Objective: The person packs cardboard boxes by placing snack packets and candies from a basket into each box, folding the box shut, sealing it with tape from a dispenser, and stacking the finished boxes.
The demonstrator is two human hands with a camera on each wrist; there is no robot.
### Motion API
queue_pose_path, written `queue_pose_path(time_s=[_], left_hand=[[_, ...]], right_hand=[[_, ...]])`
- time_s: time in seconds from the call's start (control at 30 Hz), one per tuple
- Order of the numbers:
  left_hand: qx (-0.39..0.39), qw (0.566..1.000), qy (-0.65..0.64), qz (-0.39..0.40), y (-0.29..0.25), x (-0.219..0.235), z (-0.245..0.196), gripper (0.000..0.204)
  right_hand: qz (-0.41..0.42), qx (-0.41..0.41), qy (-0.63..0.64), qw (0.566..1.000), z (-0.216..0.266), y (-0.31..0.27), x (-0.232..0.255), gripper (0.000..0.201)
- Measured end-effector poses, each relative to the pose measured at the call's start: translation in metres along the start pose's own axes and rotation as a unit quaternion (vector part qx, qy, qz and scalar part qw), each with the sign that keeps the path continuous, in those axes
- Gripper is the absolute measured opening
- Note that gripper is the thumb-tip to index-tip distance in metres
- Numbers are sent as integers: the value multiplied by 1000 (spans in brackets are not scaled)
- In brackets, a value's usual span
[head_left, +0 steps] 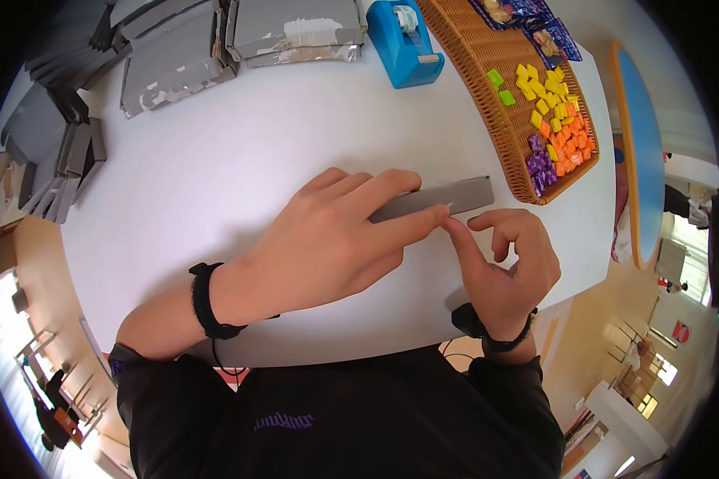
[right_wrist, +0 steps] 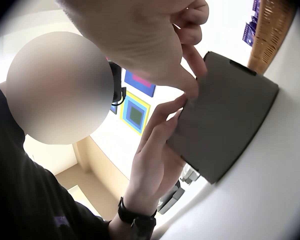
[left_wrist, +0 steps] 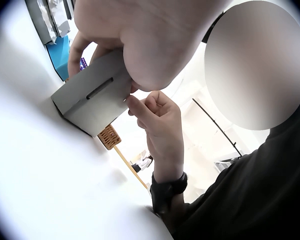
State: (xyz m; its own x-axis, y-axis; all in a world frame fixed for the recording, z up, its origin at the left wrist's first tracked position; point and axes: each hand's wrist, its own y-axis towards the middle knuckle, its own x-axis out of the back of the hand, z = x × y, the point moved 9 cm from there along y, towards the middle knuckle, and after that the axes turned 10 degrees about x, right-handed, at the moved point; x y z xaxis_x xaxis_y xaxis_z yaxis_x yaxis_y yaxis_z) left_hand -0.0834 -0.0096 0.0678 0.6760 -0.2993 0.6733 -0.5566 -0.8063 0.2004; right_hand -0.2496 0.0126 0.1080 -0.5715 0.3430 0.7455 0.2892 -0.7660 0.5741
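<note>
A flat grey box (head_left: 455,195) stands on edge on the white table, its broad faces showing in the left wrist view (left_wrist: 97,95) and right wrist view (right_wrist: 225,115). My left hand (head_left: 335,231) grips it from above, fingers spread over its far and near sides. At the near edge, the thumb of my right hand (head_left: 507,267) touches the box beside my left fingertip. The right index finger is bent and apart from the thumb, the other fingers loosely curled. Whether anything small lies under the right thumb is hidden.
A wicker basket (head_left: 487,104) with yellow, orange, purple and green wrapped pieces stands at the right. Behind is a blue tape dispenser (head_left: 407,48). Grey boxes (head_left: 176,68) lie at the back left, with more at the left edge (head_left: 48,136).
</note>
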Motion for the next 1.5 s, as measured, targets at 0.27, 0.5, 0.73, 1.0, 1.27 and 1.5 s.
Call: queue_pose_path(time_s=[0.27,0.5,0.73,1.0,1.27,1.5], left_hand=[[0,1000,10,19,-1,1,-5,57],[-23,999,-31,34,-4,-9,-6,39],[-40,987,-68,137,-8,-1,-16,59],[-19,972,-70,225,-7,-2,-12,87],[-2,975,43,217,-11,-15,-1,98],[26,970,143,193,-2,19,-1,103]], right_hand=[[101,136,-24,985,13,28,6,36],[207,250,29,945,21,36,-24,34],[251,46,227,940,-32,22,-27,55],[390,73,301,867,-28,-1,-59,72],[347,91,306,882,-27,-2,-55,80],[318,-33,363,875,-44,-5,-57,93]])
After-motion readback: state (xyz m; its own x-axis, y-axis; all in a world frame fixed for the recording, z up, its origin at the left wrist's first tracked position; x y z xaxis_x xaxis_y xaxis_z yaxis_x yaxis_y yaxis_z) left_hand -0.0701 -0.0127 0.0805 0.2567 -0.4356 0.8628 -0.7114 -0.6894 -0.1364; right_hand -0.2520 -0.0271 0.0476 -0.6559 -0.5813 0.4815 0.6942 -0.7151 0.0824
